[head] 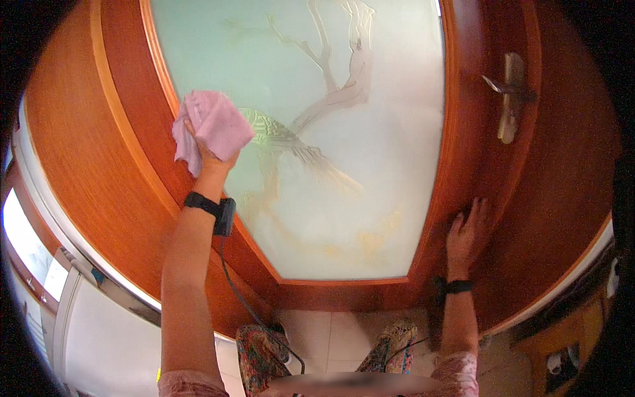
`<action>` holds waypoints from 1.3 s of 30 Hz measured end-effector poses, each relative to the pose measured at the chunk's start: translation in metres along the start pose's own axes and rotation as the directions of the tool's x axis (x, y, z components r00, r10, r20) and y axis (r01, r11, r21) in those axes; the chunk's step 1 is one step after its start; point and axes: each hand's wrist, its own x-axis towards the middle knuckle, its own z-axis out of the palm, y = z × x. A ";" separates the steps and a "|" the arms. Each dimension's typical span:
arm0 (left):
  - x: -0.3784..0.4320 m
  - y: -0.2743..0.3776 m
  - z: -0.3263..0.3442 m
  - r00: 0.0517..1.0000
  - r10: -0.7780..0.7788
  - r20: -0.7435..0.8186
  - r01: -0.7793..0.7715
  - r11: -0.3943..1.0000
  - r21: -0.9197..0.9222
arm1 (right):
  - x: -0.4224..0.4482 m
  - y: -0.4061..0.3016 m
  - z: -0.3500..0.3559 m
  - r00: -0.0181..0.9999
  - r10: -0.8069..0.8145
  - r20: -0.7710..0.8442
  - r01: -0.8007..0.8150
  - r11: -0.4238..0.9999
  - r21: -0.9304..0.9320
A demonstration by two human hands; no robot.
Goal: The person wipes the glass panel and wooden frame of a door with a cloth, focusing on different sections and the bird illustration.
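A folded pink cloth (218,124) is in my left hand (223,158), pressed near the left edge of a frosted glass door panel (397,164). The cloth covers most of my fingers and overlaps the wooden moulding. Etched into the glass are a tree branch (359,74) and a long-tailed bird (283,134), its left part hidden by the cloth. My right hand (466,233) rests without any object on the reddish-brown door frame (461,164), fingers pointing up and slightly apart, below the metal door handle (510,97).
Wood panelling (84,149) curves along the left. A white appliance or cabinet (111,337) stands at the lower left. Pale floor tiles (317,332) show below the door, with my patterned trouser legs (258,347) over them. A dark cable (238,293) hangs from my left wrist device (225,217).
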 end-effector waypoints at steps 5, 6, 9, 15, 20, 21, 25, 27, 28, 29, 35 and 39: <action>-0.018 0.060 0.019 0.912 -0.241 0.331 0.387 0.773 -0.503 | -0.093 -0.040 0.002 0.945 -0.031 0.324 -0.200 0.731 0.652; -0.009 0.077 0.021 0.891 -0.241 0.384 0.447 0.615 -0.650 | -0.103 -0.050 -0.004 0.896 -0.113 0.430 -0.265 0.642 0.720; 0.038 0.125 0.023 0.959 -0.145 0.245 0.269 0.742 -0.614 | -0.103 -0.094 -0.026 0.765 -0.405 0.500 -0.342 0.402 0.849; 0.125 0.223 0.035 0.961 0.244 0.127 -0.254 0.965 0.065 | -0.010 -0.182 -0.102 0.834 -0.525 0.172 -0.187 0.024 0.982; 0.101 0.257 0.053 0.911 0.387 0.141 -0.391 0.920 -0.001 | -0.034 -0.167 -0.091 0.887 -0.416 0.200 -0.329 -0.264 0.907; 0.092 0.257 0.055 0.873 0.436 0.219 -0.448 0.894 0.005 | -0.053 -0.157 -0.071 0.846 -0.406 0.345 -0.448 -0.190 0.874; 0.067 0.273 0.060 0.887 0.453 0.087 -0.418 0.869 -0.264 | -0.127 -0.092 0.020 0.729 -0.188 0.658 -0.668 0.018 0.744; 0.044 0.264 0.069 0.853 0.499 0.151 -0.444 0.847 -0.294 | -0.146 -0.078 0.047 0.713 -0.008 0.701 -0.699 0.072 0.712; 0.028 0.267 0.078 0.855 0.479 0.198 -0.386 0.844 -0.373 | -0.150 -0.067 0.057 0.716 -0.003 0.698 -0.695 0.078 0.714; 0.016 0.269 0.083 0.848 0.467 0.251 -0.328 0.834 -0.444 | -0.153 -0.059 0.066 0.710 0.034 0.704 -0.703 0.103 0.704; 0.003 0.266 0.053 0.330 0.777 0.536 -0.648 0.599 -0.470 | -0.157 -0.041 0.082 0.551 -0.042 0.833 -0.800 0.256 0.542; 0.066 0.279 0.029 0.546 0.502 0.671 -0.563 0.813 -0.149 | -0.126 -0.046 0.058 0.397 -0.093 0.913 -0.887 0.217 0.408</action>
